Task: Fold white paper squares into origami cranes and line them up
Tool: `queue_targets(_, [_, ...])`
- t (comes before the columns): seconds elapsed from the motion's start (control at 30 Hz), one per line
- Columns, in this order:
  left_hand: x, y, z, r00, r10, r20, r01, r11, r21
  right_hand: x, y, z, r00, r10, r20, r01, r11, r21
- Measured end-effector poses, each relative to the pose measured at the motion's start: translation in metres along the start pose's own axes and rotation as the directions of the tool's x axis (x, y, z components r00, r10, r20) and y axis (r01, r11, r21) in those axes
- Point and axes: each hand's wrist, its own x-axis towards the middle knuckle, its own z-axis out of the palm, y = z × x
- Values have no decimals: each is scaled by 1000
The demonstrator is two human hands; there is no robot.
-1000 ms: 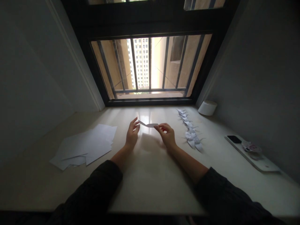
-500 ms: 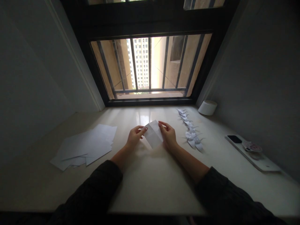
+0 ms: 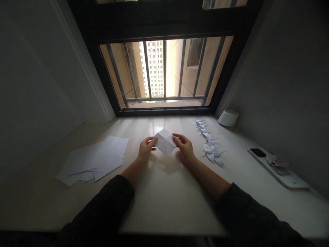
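A creased square of white paper (image 3: 165,143) is held up between my two hands, just above the pale sill. One corner points toward me, and fold lines cross near its middle. My left hand (image 3: 147,148) pinches its left corner between thumb and fingers. At the opposite corner, my right hand (image 3: 184,146) grips it the same way. Right of my right hand lies a row of folded white paper cranes (image 3: 210,148), several of them set close together with thin pointed ends.
Loose white paper sheets (image 3: 102,156) lie fanned in a pile on the left of the sill (image 3: 164,202). At right rest a white phone (image 3: 280,170) with a grip on its back and a white round object (image 3: 228,118) by the wall. A barred window (image 3: 164,111) stands behind.
The paper has turned and spread flatter between my hands, so its crossing creases now show. My left hand has shifted slightly left. The other things stay in place.
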Motion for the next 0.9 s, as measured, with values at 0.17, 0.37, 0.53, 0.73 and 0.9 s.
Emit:
queue_targets(0.17, [-7,9,3,993,-23,120,24,1000,-8,3,4,-1,998,66,-21,-65,996,59])
queue_targets(0.37, [-13,15,3,949,-119,291,139,989,-47,4,3,-1,993,119,-23,-115,983,144])
queue_targets(0.53, [-10,12,3,984,-74,160,87,993,-80,1,-3,2,981,185,65,-194,959,205])
queue_targets(0.73, [-5,5,1,997,11,80,-6,998,-66,-3,-8,6,966,232,113,-254,929,269])
queue_targets(0.9, [-4,0,0,996,42,83,-38,998,-53,-4,-8,7,966,221,136,-251,927,278])
